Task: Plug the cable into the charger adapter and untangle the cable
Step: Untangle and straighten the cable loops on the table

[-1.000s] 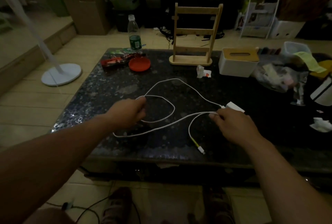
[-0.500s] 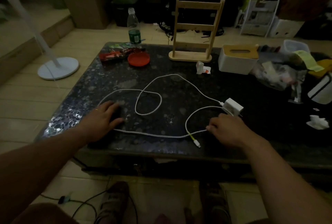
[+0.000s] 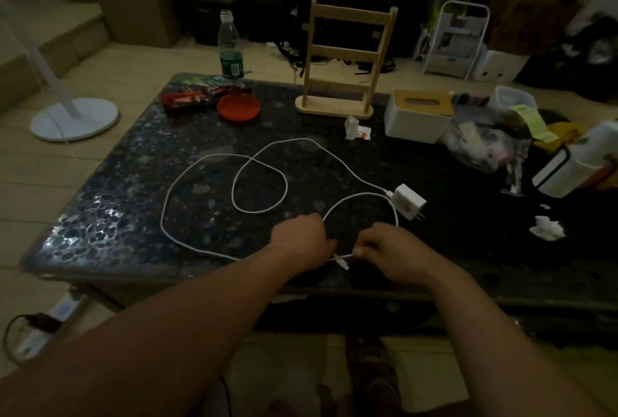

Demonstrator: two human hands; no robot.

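A long white cable [image 3: 261, 179] lies in loose loops on the dark speckled table [image 3: 127, 189]. One end is plugged into the white charger adapter [image 3: 408, 201], which lies on its side right of centre. The cable's free end, with a small connector [image 3: 344, 262], sits near the table's front edge. My left hand [image 3: 302, 237] and my right hand [image 3: 389, 251] are close together there, both with fingers pinched on the cable on either side of that connector. One loop crosses over itself in the middle of the table.
At the back of the table stand a wooden rack [image 3: 341, 62], a red dish [image 3: 238, 107], a plastic bottle [image 3: 230, 45] and a white tissue box [image 3: 418, 115]. Bags and clutter [image 3: 488, 145] fill the right side. A crumpled tissue [image 3: 548, 228] lies right of the adapter. A fan base [image 3: 74, 118] is on the floor at left.
My left hand has come in from the table's left side to the front centre beside my right hand. The cable has been spread into wider loops, and both hands now pinch its free end.
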